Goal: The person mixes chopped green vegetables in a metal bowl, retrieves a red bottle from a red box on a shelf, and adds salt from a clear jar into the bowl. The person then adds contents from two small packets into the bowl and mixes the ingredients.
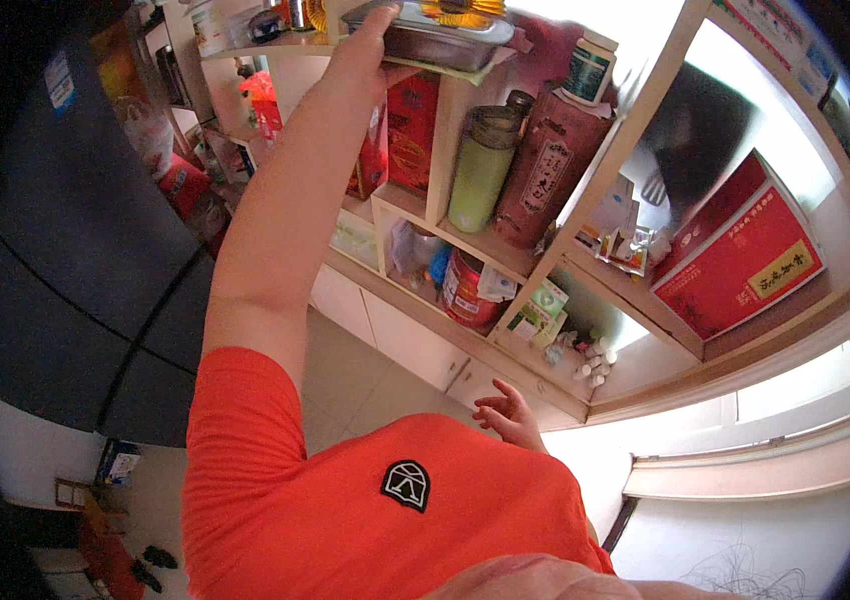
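Note:
My left hand point(374, 37) reaches up to a high shelf at the top of the view. Its thumb lies on the rim of a grey lidded metal container point(444, 46), at the left end; the other fingers are mostly hidden. A yellow ribbed object point(462, 9) sits on the container's lid, cut off by the picture's edge. My right hand point(507, 416) hangs low by my body, with nothing in it and its fingers loosely apart. Below the container stand a red box point(414, 135), a green bottle point(483, 172) and a tall dark-red box point(556, 169).
Open wooden shelving point(436, 142) fills the space before me. It holds a red-lidded jar point(470, 292), a white-capped bottle point(588, 69), small vials point(596, 367) and a large red box point(744, 255). A dark refrigerator-like cabinet point(95, 247) stands on the left, and white drawers point(425, 345) sit below.

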Tool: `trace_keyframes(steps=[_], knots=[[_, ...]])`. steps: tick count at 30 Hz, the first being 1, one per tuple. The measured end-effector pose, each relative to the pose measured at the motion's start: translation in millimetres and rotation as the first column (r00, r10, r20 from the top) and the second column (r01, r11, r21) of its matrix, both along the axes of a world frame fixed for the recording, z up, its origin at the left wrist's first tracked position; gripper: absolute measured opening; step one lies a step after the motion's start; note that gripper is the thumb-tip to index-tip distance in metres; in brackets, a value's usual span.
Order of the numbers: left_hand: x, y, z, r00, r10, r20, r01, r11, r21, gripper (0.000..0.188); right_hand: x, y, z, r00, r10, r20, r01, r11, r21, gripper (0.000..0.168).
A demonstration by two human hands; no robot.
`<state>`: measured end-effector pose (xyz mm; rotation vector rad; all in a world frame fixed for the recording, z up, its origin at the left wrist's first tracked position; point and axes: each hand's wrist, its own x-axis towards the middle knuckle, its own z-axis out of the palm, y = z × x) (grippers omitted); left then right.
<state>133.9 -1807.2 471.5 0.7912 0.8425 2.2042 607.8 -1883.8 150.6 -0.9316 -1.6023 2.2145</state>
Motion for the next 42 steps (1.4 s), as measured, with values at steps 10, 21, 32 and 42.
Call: trace_keyframes(steps=[10,21,32,42], knots=[[-3,-2,3,0.883,0.466,-0.057,-0.456,0.824,-0.337,0.07,29,9,-5,0.999,0.012,-0.032,-0.016,0.993,-0.113,0.052],[111,-54,-42,0.652,0.754,0.075,-0.732,0.653,-0.194,0.054,109,175,180,0.681,-0.574,-0.454,0.502,-0.084,0.861,0.054],[328,39,-48,0.743,-0.087,-0.664,0.108,0.994,-0.01,0.054,86,235,329,0.623,-0.476,-0.62,0.245,-0.635,0.733,0.065],[375,120,-20,0.665,-0.33,-0.67,0.143,0.937,-0.319,0.062,99,266,366,0.674,-0.626,-0.392,-0.088,-0.595,0.799,0.041]])
